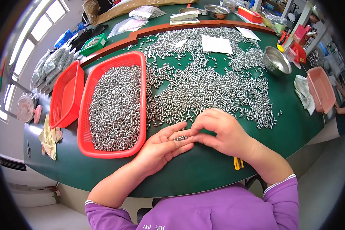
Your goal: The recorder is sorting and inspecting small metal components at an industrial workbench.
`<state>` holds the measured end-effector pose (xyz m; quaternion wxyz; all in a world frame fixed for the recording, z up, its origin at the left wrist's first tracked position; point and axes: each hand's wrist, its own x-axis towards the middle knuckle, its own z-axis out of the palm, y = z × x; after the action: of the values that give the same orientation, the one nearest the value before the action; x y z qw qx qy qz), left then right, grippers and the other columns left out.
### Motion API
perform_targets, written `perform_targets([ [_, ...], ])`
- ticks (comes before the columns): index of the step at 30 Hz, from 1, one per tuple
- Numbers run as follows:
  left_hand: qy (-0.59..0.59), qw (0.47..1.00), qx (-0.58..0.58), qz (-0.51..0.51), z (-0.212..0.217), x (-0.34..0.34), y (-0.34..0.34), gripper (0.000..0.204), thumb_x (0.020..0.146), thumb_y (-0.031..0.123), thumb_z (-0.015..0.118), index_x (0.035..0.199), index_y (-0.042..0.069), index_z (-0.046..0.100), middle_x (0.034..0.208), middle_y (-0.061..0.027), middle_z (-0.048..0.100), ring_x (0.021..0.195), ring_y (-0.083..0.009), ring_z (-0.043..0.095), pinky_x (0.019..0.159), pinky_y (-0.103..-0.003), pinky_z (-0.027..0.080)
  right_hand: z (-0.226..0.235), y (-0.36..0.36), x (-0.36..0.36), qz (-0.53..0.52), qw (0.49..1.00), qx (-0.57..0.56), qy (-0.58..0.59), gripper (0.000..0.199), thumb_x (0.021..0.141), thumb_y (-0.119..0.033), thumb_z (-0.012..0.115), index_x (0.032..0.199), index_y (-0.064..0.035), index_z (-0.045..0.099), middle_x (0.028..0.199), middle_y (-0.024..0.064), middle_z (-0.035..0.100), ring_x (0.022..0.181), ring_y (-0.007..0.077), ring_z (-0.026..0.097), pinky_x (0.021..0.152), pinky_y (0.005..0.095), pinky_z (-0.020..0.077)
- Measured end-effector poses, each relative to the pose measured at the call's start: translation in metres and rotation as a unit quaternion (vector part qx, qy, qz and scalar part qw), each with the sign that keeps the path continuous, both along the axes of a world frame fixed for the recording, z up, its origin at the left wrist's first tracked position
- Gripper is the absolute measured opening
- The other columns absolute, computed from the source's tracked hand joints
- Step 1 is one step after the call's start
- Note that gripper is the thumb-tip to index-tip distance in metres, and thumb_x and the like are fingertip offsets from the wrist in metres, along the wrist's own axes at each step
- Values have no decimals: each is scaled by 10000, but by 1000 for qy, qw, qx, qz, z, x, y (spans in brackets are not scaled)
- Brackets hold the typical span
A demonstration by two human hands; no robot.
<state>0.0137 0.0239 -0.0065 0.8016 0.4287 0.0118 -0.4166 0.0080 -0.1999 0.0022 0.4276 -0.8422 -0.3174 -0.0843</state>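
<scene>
My left hand (157,150) is turned palm up, its fingers stretched out loosely. Across those fingers lie several small silvery, oval metal pieces (180,138). My right hand (224,132) is closed in a pinch at the left fingertips; whatever it grips is hidden. Beyond both hands, many loose metal pieces of the same shape (203,92) are spread over the green tabletop (172,178). A red plastic basket (143,99), heaped with such pieces, stands just left of my left hand.
A second red basket (67,96) stands farther left. White paper (217,44) lies on the spread pieces, and a steel bowl (276,61) sits at their right. A wooden strip (157,28) borders the far side. A yellow-handled tool (238,163) lies under my right forearm.
</scene>
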Motion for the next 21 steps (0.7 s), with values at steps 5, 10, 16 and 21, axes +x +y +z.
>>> perform_targets([
  [5,-6,999,-44,-17,-9,-2,3,587,942,-27,449,1482,-42,218,1402,-173,460,1293,-275,498,1121,-390,396,-4,1,-1,0,998,-33,-53,163,785,-112,730,944,-118,693,885,37,615,823,226,604,741,342,496],
  [10,-12,998,-41,-36,-10,-2,3,586,946,-22,447,1486,-35,220,1422,-173,444,1294,-273,497,1120,-388,396,-9,0,0,22,997,-35,-59,254,771,-100,752,1019,-148,727,882,34,626,809,211,605,726,333,495],
  [16,-36,998,-42,-35,-13,-2,3,575,958,-4,457,1487,-23,231,1421,-166,448,1277,-256,514,1113,-381,406,-10,4,-1,1,999,21,33,150,783,-85,733,927,-107,697,876,35,624,827,225,612,746,345,494],
  [21,-39,998,-47,-33,-13,-2,4,578,961,9,469,1488,-19,232,1417,-163,452,1260,-245,527,1110,-374,410,-7,6,-4,-33,999,-8,42,111,769,-74,726,852,-89,655,877,34,629,847,222,613,755,346,492],
])
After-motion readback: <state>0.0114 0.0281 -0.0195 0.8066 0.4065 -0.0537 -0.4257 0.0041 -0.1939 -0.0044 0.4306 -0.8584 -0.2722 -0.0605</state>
